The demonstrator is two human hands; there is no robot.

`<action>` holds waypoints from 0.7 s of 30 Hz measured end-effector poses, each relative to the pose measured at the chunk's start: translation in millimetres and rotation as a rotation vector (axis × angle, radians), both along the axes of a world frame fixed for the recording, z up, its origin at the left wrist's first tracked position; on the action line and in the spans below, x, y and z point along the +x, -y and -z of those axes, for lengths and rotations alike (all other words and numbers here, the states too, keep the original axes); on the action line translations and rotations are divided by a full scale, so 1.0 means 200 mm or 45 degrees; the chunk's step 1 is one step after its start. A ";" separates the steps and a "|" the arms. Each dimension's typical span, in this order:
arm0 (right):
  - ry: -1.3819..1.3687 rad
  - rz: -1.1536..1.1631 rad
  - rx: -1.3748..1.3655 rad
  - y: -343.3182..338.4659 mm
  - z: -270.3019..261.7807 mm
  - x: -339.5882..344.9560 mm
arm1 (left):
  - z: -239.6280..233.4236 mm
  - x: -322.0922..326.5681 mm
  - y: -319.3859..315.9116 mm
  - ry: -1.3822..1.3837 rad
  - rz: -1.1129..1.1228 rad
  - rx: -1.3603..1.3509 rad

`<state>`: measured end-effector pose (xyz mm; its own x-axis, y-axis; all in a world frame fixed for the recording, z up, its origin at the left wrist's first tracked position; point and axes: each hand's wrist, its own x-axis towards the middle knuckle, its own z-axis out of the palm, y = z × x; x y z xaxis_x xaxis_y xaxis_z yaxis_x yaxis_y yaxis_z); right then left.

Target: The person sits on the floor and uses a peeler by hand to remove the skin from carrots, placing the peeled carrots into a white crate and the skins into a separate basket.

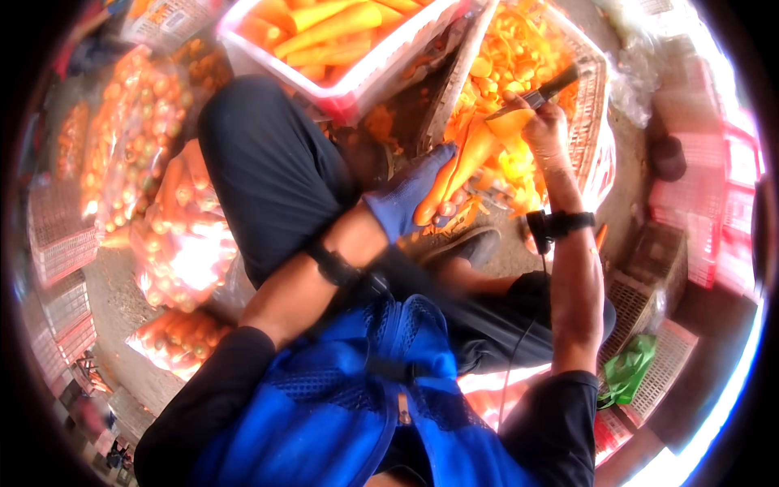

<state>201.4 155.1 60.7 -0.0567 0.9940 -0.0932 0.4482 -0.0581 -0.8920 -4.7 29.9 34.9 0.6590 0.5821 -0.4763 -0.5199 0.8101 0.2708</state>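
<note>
My left hand [409, 198], in a blue knitted glove with bare-looking fingertips, grips the narrow end of a large orange carrot [471, 155]. The carrot slants up and to the right over a crate [589, 112] heaped with orange peelings [487, 52]. In my right hand [546, 131], which is bare, is a cutting tool [535, 97], a knife or peeler, with a dark outer end. Its metal part meets or overlaps the carrot's thick end; blur hides the exact contact.
A white crate [341, 91] of peeled carrots [341, 24] stands ahead. Clear bags of carrots [131, 134] lie at the left. Stacked plastic crates [688, 201] line the right, one with a green bag [630, 371]. A cable [517, 347] hangs from my right wrist strap.
</note>
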 end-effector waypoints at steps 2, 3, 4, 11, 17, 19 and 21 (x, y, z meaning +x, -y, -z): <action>0.187 0.015 0.024 -0.05 0.03 0.15 | -0.04 -0.01 0.03 -0.080 -0.020 0.115; 0.278 0.029 0.033 -0.07 0.07 0.28 | -0.06 -0.02 0.06 -0.124 -0.024 0.170; 0.000 0.122 -0.013 -0.08 0.16 0.48 | -0.07 -0.03 0.08 -0.064 -0.006 0.147; -0.367 0.060 -0.091 0.17 -0.11 0.10 | -0.01 -0.01 0.02 0.113 -0.066 -0.064; -0.249 -0.282 -0.471 0.53 -0.20 -0.15 | -0.01 0.00 0.08 -0.163 -0.215 0.113; -0.340 -0.234 -0.372 0.46 -0.12 -0.09 | -0.03 -0.03 0.07 -0.079 -0.082 0.129; -0.110 -0.064 -0.194 0.23 -0.05 0.08 | -0.02 -0.05 0.08 -0.008 -0.038 0.188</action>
<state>216.8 109.2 70.7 -0.1207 0.9644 -0.2353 0.3759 -0.1750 -0.9100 -14.1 14.0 38.8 0.6378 0.6654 -0.3878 -0.5411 0.7455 0.3892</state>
